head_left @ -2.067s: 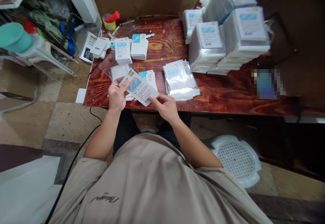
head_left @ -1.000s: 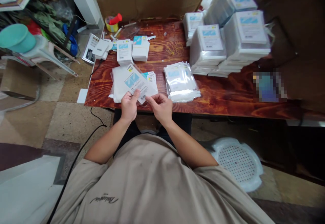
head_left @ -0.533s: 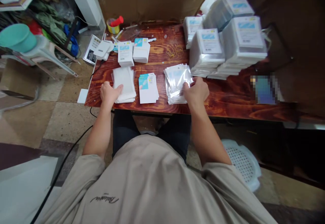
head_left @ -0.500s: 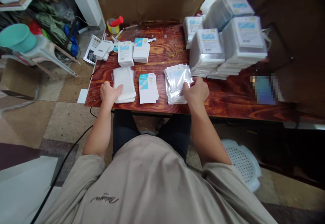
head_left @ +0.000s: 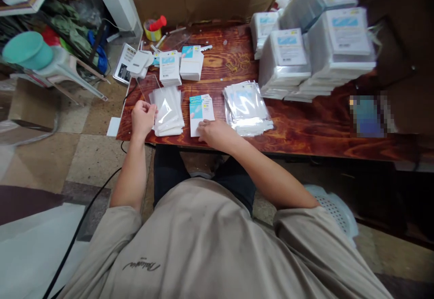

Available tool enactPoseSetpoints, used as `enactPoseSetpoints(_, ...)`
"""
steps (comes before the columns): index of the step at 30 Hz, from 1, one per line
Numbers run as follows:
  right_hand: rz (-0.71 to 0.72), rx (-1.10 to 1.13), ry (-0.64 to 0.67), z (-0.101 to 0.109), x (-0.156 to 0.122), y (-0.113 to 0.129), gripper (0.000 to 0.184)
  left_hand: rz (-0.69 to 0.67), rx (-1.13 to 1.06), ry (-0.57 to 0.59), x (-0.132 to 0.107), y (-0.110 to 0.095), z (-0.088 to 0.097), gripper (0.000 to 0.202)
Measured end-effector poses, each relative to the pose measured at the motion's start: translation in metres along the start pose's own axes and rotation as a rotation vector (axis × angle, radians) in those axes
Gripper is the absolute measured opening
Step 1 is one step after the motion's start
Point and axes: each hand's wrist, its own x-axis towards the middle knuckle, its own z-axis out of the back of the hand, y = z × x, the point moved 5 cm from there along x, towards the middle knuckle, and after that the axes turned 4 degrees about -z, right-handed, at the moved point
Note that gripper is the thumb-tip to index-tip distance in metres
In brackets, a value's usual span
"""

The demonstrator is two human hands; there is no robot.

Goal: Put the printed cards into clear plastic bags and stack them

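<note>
My left hand pinches a clear plastic sleeve by its edge, tilted up at the left side of a pile of clear sleeves. To the right lies a small fanned stack of white cards with blue printing. Over its lower right part my right hand rests, fingers extended and touching the top card. Beyond that hand sits a loose pile of filled sleeves, shiny and holding printed cards; nothing grips it.
Tall stacks of packaged cards stand at the right rear. Two card stacks, a white device, yellow tape and gold-coloured wire pieces lie farther back. A blurred-out object is at far right.
My right hand has left the filled sleeves and moved left onto the white cards. My left hand has lifted a clear sleeve from the pile's left side. The view has shifted slightly.
</note>
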Motion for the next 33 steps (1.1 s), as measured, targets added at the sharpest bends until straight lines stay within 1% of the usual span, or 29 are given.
enactPoseSetpoints(1,0.006,-0.005,0.009,0.001,-0.001,-0.001,0.017,0.085,-0.200,0.000,-0.002,0.003,-0.006,0.015)
enactPoseSetpoints(3,-0.010,0.018,0.001,0.003,-0.006,-0.006,0.018,0.250,-0.541,0.045,-0.006,0.008,-0.022,0.019)
enactPoseSetpoints(4,-0.047,0.052,-0.036,0.006,-0.010,-0.010,0.020,0.300,-0.648,0.069,-0.009,0.008,-0.029,0.020)
enactPoseSetpoints(5,-0.106,0.108,-0.107,0.010,-0.015,-0.016,0.022,0.326,-0.718,0.083,-0.011,0.007,-0.035,0.021)
enactPoseSetpoints(6,-0.187,0.188,-0.222,0.016,-0.023,-0.022,0.022,0.336,-0.761,0.082,-0.012,0.006,-0.039,0.021)
enactPoseSetpoints(7,-0.283,0.296,-0.379,0.023,-0.033,-0.030,0.023,0.337,-0.787,0.067,-0.013,0.004,-0.043,0.021)
enactPoseSetpoints(9,-0.457,0.606,-0.700,0.032,-0.058,-0.043,0.026,0.331,-0.823,0.029,-0.016,0.000,-0.048,0.021)
enactPoseSetpoints(10,-0.504,0.797,-0.795,0.030,-0.069,-0.046,0.029,0.326,-0.839,0.013,-0.017,-0.002,-0.051,0.020)
enactPoseSetpoints(11,-0.523,0.994,-0.820,0.026,-0.075,-0.046,0.032,0.324,-0.850,-0.001,-0.019,-0.004,-0.054,0.020)
enactPoseSetpoints(12,-0.524,1.179,-0.781,0.020,-0.077,-0.044,0.035,0.321,-0.855,-0.013,-0.020,-0.006,-0.057,0.020)
enactPoseSetpoints(13,-0.516,1.334,-0.702,0.013,-0.076,-0.040,0.038,0.318,-0.855,-0.021,-0.022,-0.009,-0.060,0.021)
enactPoseSetpoints(15,-0.519,1.525,-0.555,-0.001,-0.072,-0.032,0.044,0.313,-0.842,-0.026,-0.027,-0.013,-0.065,0.025)
enactPoseSetpoints(16,-0.534,1.570,-0.525,-0.006,-0.070,-0.031,0.046,0.307,-0.834,-0.020,-0.029,-0.015,-0.067,0.028)
enactPoseSetpoints(18,-0.557,1.601,-0.542,-0.012,-0.066,-0.033,0.049,0.293,-0.825,0.000,-0.035,-0.019,-0.071,0.032)
enactPoseSetpoints(23,-0.608,1.608,-0.726,-0.015,-0.062,-0.039,0.050,0.287,-0.821,0.052,-0.050,-0.030,-0.073,0.036)
enactPoseSetpoints(28,-0.613,1.614,-0.843,-0.017,-0.056,-0.023,0.051,0.255,-0.802,0.089,-0.062,-0.037,-0.074,0.046)
enactPoseSetpoints(30,-0.608,1.654,-0.823,-0.018,-0.053,-0.016,0.052,0.242,-0.803,0.109,-0.068,-0.039,-0.075,0.047)
enactPoseSetpoints(33,-0.534,1.742,-0.711,-0.022,-0.052,-0.010,0.051,0.235,-0.837,0.155,-0.075,-0.044,-0.077,0.049)
